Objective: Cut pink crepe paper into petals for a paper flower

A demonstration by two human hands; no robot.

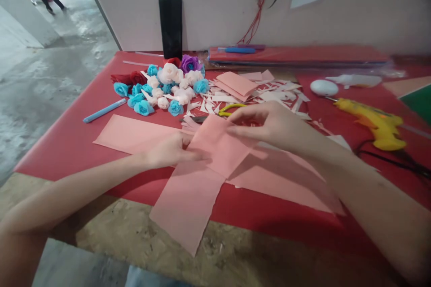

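A strip of pink crepe paper (pixel 225 145), folded over at its upper end, is raised above the table, its loose end hanging toward the front edge. My left hand (pixel 171 150) pinches the left side of the fold between thumb and fingers. At the upper right corner of the fold, my right hand (pixel 266 123) grips the paper with thumb and fingertips. Beneath my hands lies a longer pink strip (pixel 134 134), reaching out to both sides. Yellow-handled scissors (pixel 232 108) sit just behind the paper, partly hidden by it.
Blue, white, red and purple paper flowers (pixel 168 83) are heaped at the back left, before a black phone (pixel 171 27). Paper scraps (pixel 283 94) and a folded pink piece (pixel 237 84) lie behind my hands. A yellow glue gun (pixel 373 121) with its cord rests at right; a blue stick (pixel 104 110) at left.
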